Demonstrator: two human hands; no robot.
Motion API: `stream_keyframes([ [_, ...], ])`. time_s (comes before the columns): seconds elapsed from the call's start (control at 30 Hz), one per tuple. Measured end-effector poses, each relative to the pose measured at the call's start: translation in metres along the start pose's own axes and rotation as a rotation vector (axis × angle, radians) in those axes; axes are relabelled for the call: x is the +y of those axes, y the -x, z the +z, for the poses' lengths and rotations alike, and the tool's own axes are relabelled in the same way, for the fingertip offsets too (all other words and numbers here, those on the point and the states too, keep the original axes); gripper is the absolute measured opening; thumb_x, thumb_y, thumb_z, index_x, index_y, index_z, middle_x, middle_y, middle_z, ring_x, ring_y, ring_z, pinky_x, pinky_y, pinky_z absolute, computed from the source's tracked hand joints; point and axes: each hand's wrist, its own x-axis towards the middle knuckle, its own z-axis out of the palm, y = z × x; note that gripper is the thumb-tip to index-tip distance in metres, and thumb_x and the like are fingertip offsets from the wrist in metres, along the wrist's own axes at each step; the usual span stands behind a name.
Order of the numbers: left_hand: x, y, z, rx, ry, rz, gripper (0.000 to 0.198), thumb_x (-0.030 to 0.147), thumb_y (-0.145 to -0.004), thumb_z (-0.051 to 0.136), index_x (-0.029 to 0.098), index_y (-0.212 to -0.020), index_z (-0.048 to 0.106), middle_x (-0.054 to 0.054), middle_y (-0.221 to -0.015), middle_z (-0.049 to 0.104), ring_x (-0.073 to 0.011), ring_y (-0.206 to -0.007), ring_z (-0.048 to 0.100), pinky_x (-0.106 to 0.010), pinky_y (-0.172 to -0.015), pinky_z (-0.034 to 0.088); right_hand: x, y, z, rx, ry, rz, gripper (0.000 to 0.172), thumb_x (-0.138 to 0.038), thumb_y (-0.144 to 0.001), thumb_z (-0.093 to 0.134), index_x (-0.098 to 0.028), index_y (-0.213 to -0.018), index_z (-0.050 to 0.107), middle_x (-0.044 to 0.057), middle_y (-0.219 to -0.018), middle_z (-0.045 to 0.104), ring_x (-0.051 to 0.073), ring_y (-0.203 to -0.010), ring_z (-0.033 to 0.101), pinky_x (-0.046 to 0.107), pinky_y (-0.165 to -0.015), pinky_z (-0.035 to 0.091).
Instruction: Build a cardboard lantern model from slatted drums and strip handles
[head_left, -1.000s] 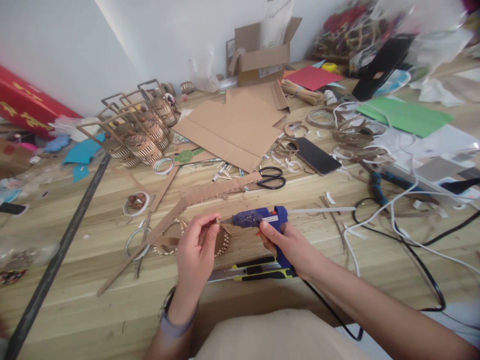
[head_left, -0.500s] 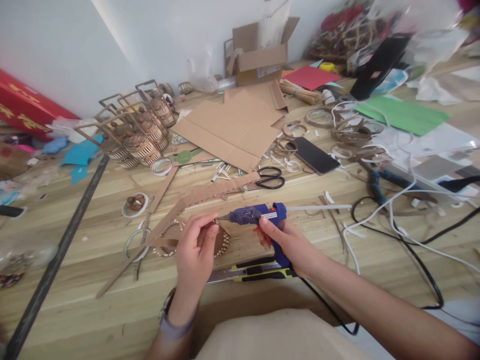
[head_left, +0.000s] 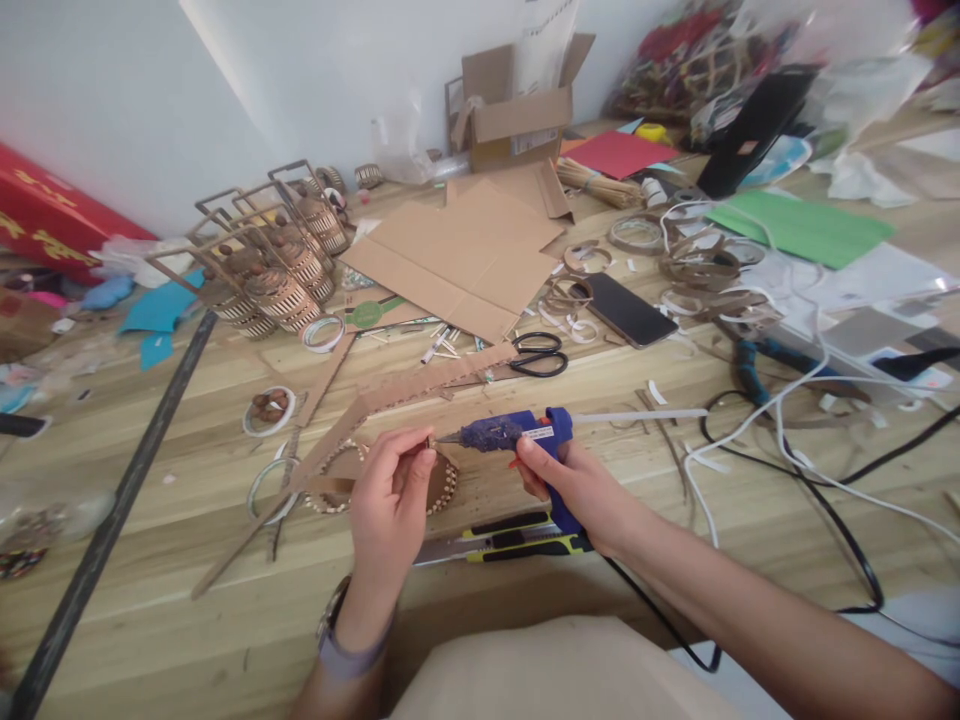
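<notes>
Your left hand [head_left: 390, 490]: grip pinching small dark piece [head_left: 430, 443] between thumb and fingertips. Your right hand [head_left: 577, 485]: grip wrapped around blue glue gun [head_left: 534, 424], nozzle aimed at 9 o'clock, right at small piece; cannot tell whether touching. White glue stick [head_left: 641, 415] juts from rear toward 3 o'clock. Brown piece with beaded rim [head_left: 441, 484] on tabletop [head_left: 172, 560], partly hidden behind your left hand. From glue gun: scissors [head_left: 541, 357] near 12 o'clock, phone [head_left: 628, 310] between 1 and 2, yellow-black cutters [head_left: 517, 542] at 6.
</notes>
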Motion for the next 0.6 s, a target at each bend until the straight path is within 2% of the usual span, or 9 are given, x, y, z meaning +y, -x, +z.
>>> stream_keyframes([
  [0.17, 0.0025, 0.0011, -0.0001, 0.004, 0.006, -0.039, 0.015, 0.030, -0.093, 0.060, 0.022, -0.101, 0.070, -0.004, -0.098, 0.071, -0.0154, -0.083, 0.068, -0.027, -0.077, 0.058, 0.0028, 0.0018, 0.0007, 0.006, 0.011, 0.035, 0.066, -0.087, -0.067, 0.055, -0.023, -0.056, 0.044, -0.005, -0.049, 0.039, 0.012, -0.051, 0.033, 0.028, -0.052, 0.024],
  [0.27, 0.0029, 0.0014, -0.0006, 0.006, 0.015, -0.046, 0.015, 0.030, -0.092, 0.060, 0.021, -0.100, 0.070, -0.004, -0.097, 0.071, -0.0155, -0.083, 0.069, -0.026, -0.076, 0.058, 0.0040, 0.0025, 0.0014, 0.015, 0.002, 0.023, 0.065, -0.085, -0.067, 0.057, -0.023, -0.055, 0.045, -0.005, -0.049, 0.040, 0.012, -0.051, 0.035, 0.029, -0.052, 0.027],
  [0.47, 0.0021, 0.0007, -0.0003, -0.003, 0.023, -0.066, 0.016, 0.031, -0.092, 0.060, 0.021, -0.101, 0.069, -0.005, -0.098, 0.071, -0.0161, -0.084, 0.069, -0.027, -0.077, 0.058, 0.0021, 0.0065, -0.0041, -0.037, -0.137, -0.001, 0.057, -0.076, -0.069, 0.066, -0.020, -0.069, 0.065, 0.002, -0.066, 0.065, 0.015, -0.061, 0.051, 0.029, -0.062, 0.041],
  [0.6, 0.0017, 0.0004, 0.0003, -0.001, 0.027, -0.064, 0.018, 0.033, -0.093, 0.059, 0.020, -0.100, 0.069, -0.005, -0.098, 0.071, -0.0165, -0.083, 0.069, -0.028, -0.077, 0.058, 0.0030, 0.0086, -0.0059, -0.049, -0.160, 0.010, 0.053, -0.073, -0.070, 0.068, -0.019, -0.071, 0.068, 0.004, -0.072, 0.069, 0.016, -0.068, 0.055, 0.029, -0.067, 0.044],
])
